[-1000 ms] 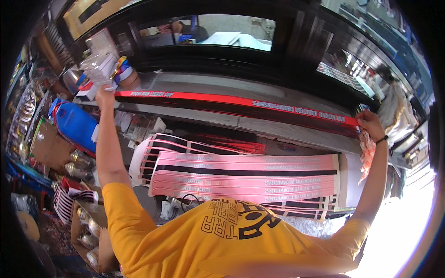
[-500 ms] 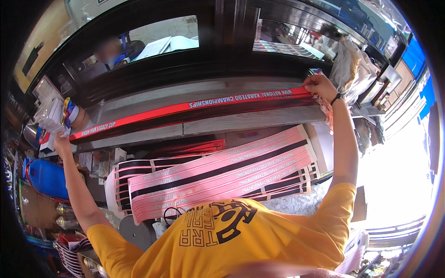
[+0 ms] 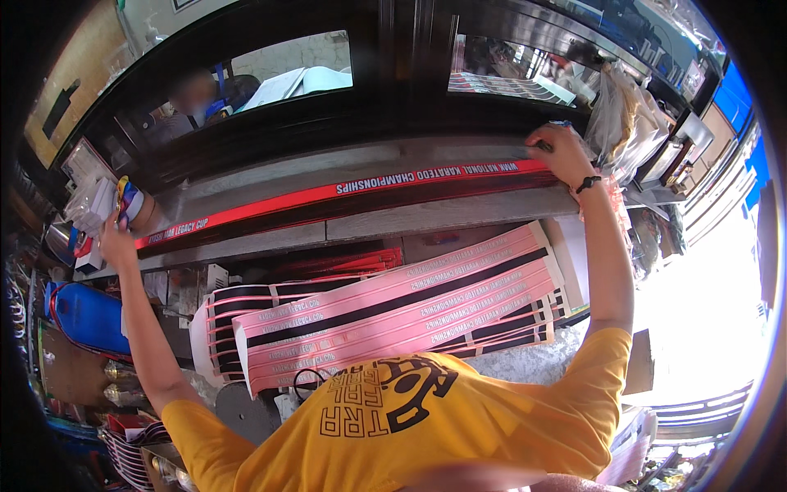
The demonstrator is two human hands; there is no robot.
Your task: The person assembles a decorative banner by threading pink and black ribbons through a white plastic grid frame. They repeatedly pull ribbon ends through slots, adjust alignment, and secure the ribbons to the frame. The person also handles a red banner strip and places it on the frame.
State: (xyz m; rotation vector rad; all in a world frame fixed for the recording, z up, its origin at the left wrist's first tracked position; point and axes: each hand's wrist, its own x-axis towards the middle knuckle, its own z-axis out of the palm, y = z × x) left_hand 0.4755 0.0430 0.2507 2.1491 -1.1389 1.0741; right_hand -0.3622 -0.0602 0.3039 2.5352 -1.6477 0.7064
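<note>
A long red ribbon (image 3: 279,204) with white lettering lies stretched across the grey wooden ledge in front of me. My left hand (image 3: 120,245) is beside the ribbon's left end, its fingers raised near a colourful ribbon roll; their grip is too small and blurred to make out. At the ribbon's other end, my right hand (image 3: 564,153) is curled just above it. Something small and dark shows at its fingertips, but its kind is unclear. Below the ledge lie pink printed sheets (image 3: 393,307) with black stripes and pale lettering.
Clear plastic bags (image 3: 623,123) hang at the ledge's right end. White boxes (image 3: 92,205) and a brown tape roll (image 3: 144,211) stand at its left. A blue container (image 3: 88,318) sits lower left. Dark window frames rise behind the ledge, and a person (image 3: 193,102) shows through the left pane.
My right hand has lifted off the ribbon's right end and curled above it. My left hand has shifted slightly up and right, its fingers now nearer the colourful roll.
</note>
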